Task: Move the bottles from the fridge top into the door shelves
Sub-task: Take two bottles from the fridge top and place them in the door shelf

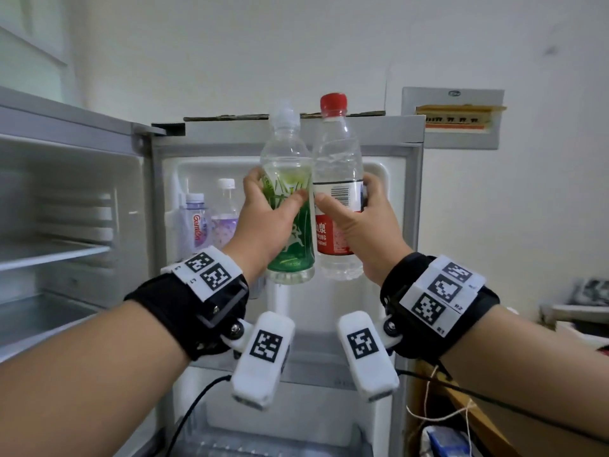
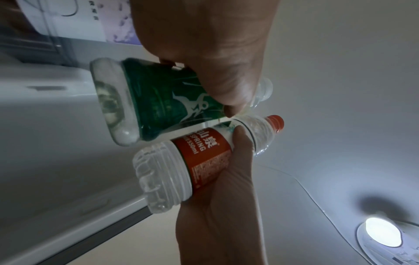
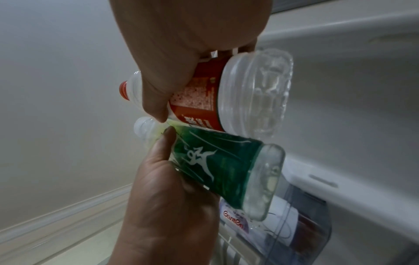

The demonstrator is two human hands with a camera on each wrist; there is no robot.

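Observation:
My left hand (image 1: 267, 212) grips a clear bottle with a green label (image 1: 290, 225) and a clear cap. Right beside it, my right hand (image 1: 357, 222) grips a clear water bottle with a red label and red cap (image 1: 337, 159). Both bottles are upright, side by side and almost touching, in the air in front of the open fridge door's inner face (image 1: 382, 179). The left wrist view shows the green bottle (image 2: 158, 105) under my left hand (image 2: 215, 53). In the right wrist view the red-label bottle (image 3: 238, 96) is in my right hand (image 3: 181, 44).
Two bottles stand in the upper door shelf (image 3: 317, 224): a Ganten one (image 1: 197, 222) and one with a purple label (image 1: 225, 222). Fridge interior shelves (image 1: 59, 255) lie to the left. A lower door shelf (image 1: 280, 433) is below. Cardboard (image 1: 230, 117) lies on top. An electrical panel (image 1: 458, 118) hangs right.

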